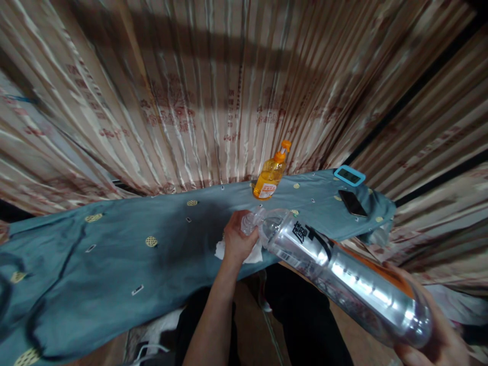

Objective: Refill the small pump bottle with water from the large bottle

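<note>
My right hand (438, 325) grips the base of a large clear plastic bottle (343, 274) with dark lettering and an orange part on its label. The bottle lies tilted across the view, its neck toward my left hand (238, 239). My left hand is closed around a small clear cup (248, 222), which meets the bottle's mouth; glare blurs where one ends and the other begins. No liquid flow can be made out. Below my left hand, a crumpled white tissue (253, 255) lies on the cloth-covered table (171, 269).
An orange pump bottle (269, 178) stands near the table's back edge. At the right lie a blue-framed digital clock (349, 176) and a dark phone (353, 203). Striped curtains (213, 91) hang close behind the table. My legs (305, 315) are below its front edge.
</note>
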Demonstrator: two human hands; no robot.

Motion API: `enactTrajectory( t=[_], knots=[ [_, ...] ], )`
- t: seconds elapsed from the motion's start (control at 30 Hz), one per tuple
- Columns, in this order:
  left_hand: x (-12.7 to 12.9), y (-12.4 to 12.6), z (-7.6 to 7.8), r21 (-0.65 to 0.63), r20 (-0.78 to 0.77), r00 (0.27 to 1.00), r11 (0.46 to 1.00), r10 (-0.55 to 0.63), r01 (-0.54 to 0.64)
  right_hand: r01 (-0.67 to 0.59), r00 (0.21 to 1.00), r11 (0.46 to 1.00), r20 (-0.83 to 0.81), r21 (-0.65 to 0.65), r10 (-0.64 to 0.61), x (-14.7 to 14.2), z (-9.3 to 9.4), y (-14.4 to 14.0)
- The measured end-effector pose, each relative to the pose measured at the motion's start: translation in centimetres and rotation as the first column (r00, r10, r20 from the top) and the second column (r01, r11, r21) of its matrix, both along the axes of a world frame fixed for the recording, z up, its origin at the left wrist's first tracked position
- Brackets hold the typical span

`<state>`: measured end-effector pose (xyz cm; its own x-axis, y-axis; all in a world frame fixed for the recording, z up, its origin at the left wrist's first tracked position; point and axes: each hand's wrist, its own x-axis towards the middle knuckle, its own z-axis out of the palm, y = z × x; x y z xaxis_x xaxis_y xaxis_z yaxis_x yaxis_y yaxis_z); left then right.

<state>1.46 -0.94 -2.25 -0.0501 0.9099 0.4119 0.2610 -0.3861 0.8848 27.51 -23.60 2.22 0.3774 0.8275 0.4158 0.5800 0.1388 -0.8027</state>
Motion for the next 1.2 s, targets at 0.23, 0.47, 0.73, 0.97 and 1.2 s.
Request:
enactTrajectory(
  t=[0.23, 0.47, 0.73, 0.97, 1.2],
  knots=[
    [0.2, 0.1, -0.4, -0.002, 0.033, 0.999, 1.0, 0.003, -0.003, -0.006, 0.997, 1.0, 0.081, 0.019, 0.004, 0.1, -0.1, 0.3],
    [0.1, 0.1, -0.5, -0.019, -0.002, 1.0, 1.0, 0.004, -0.004, -0.009, 1.0, 1.0, 0.027, 0.011, 0.009, 0.5, -0.6, -0.2],
    [0.2, 0.2, -0.8, 0.01, 0.017, 1.0, 1.0, 0.0, 0.0, -0.013, 1.0, 1.0, -0.015, 0.006, 0.014, 0.6, -0.9, -0.2],
    [0.1, 0.2, -0.5, 0.018, 0.02, 1.0, 1.0, -0.002, 0.001, -0.018, 0.999, 1.0, -0.028, -0.009, 0.018, 0.5, -0.7, -0.1],
    [0.1, 0.1, -0.4, 0.02, 0.009, 1.0, 1.0, 0.0, 0.0, -0.016, 0.998, 1.0, 0.053, 0.007, 0.015, 0.5, -0.3, 0.1]
  ],
)
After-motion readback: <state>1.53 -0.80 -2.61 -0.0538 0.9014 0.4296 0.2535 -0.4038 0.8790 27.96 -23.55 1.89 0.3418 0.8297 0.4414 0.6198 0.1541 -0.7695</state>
